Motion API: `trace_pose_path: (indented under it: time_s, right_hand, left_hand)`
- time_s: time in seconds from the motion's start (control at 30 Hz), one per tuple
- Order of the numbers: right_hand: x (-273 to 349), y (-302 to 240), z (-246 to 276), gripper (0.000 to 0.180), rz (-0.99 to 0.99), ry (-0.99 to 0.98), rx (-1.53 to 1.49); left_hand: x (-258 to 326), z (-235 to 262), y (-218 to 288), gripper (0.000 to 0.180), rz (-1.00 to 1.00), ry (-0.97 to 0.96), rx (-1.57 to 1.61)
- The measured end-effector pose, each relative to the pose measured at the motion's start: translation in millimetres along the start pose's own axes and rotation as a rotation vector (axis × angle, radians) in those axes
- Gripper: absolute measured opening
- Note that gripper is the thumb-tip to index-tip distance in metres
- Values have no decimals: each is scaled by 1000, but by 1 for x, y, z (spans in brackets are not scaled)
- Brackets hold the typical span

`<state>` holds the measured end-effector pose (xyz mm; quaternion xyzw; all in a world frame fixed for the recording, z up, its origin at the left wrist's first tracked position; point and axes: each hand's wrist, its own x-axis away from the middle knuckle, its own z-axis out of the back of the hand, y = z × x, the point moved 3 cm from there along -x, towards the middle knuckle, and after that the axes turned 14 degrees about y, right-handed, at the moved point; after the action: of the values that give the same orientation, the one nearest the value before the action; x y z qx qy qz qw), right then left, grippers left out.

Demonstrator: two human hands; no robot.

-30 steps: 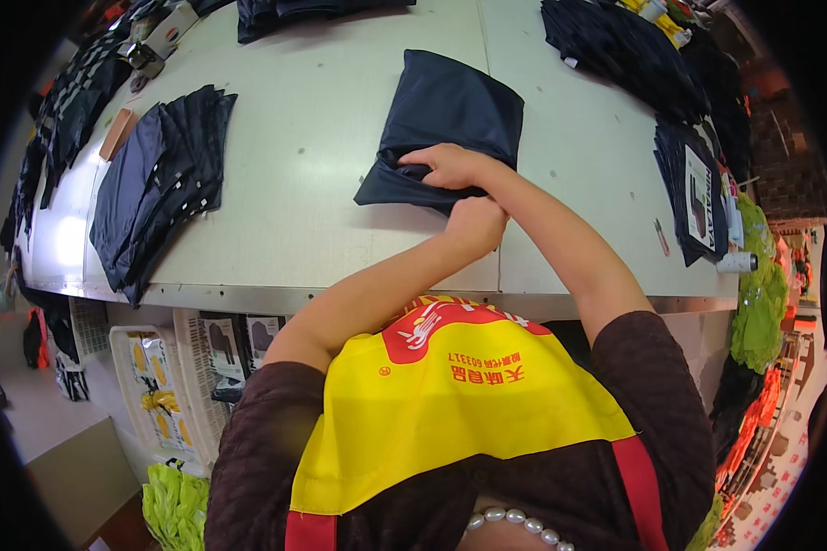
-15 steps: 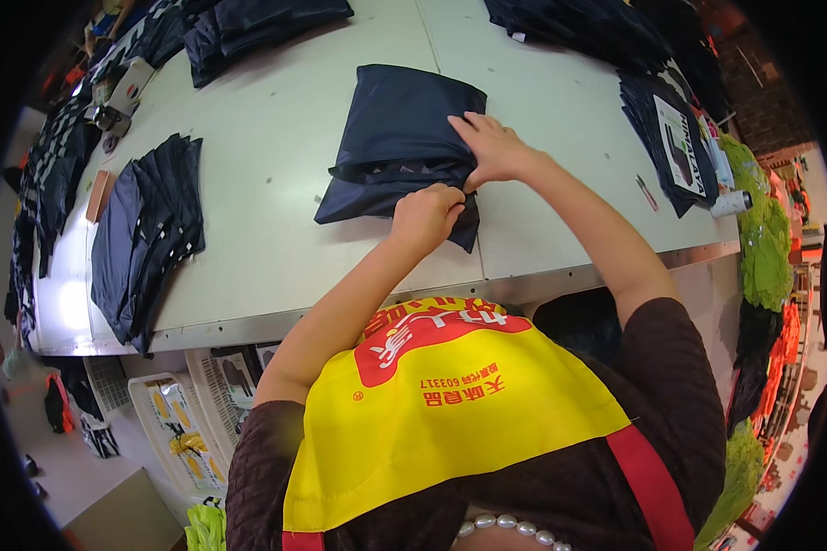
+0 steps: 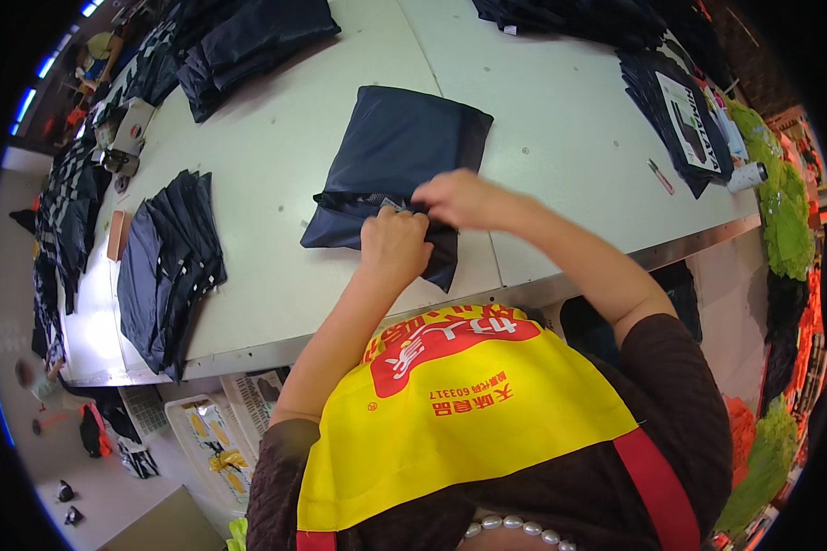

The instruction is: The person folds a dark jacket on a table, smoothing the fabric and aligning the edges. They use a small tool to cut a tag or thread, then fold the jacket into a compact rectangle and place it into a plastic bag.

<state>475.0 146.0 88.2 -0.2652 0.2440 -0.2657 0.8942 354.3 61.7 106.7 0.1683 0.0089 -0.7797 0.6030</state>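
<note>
A dark navy pouch-like piece of folded, shiny fabric (image 3: 404, 142) lies flat on the white table in front of me. Its near part is gathered into an opening, where patterned and pale bits show. My left hand (image 3: 396, 241) is closed on the near edge of this opening, fingers curled into the cloth. Just right of it, my right hand (image 3: 467, 200) has its fingertips pinched together at the opening's right part. What exactly lies between the right fingertips is hidden, and that hand is slightly blurred.
Fanned dark fabric pieces (image 3: 170, 275) lie at the left beside a small brown block (image 3: 118, 235). Dark bundles (image 3: 257, 46) lie at the far side. A dark stack (image 3: 675, 119), thin tool (image 3: 661, 176) and thread spool (image 3: 747, 176) sit right. Below the edge is a white basket (image 3: 188, 432).
My right hand has left its spread position on the fabric and moved left and nearer, fingers now drawn together at the opening. My left hand has shifted slightly left along the edge.
</note>
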Motion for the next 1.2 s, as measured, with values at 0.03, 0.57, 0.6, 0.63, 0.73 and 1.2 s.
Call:
trace_pose_path:
  time_s: [0.03, 0.57, 0.6, 0.63, 0.73, 1.2]
  right_hand:
    - [1, 0, -24, 21, -66, -66, 46]
    - [-8, -14, -32, 25, 40, 238, 566]
    - [-11, -7, -38, 26, 22, 192, 582]
    - [-12, -1, -43, 26, 2, 146, 600]
    - [-34, 8, -37, 30, -43, -50, 513]
    - [-26, -21, -43, 4, 109, 237, 396]
  left_hand:
    - [-2, -9, -8, 18, -65, -8, 19]
    - [12, 8, -108, 32, -82, 128, 383]
    - [9, 8, -108, 31, -125, 166, 412]
    - [8, 6, -109, 31, -134, 162, 386]
    - [17, 10, -108, 34, -47, 391, 180]
    - [13, -36, -74, 32, 104, 269, 106]
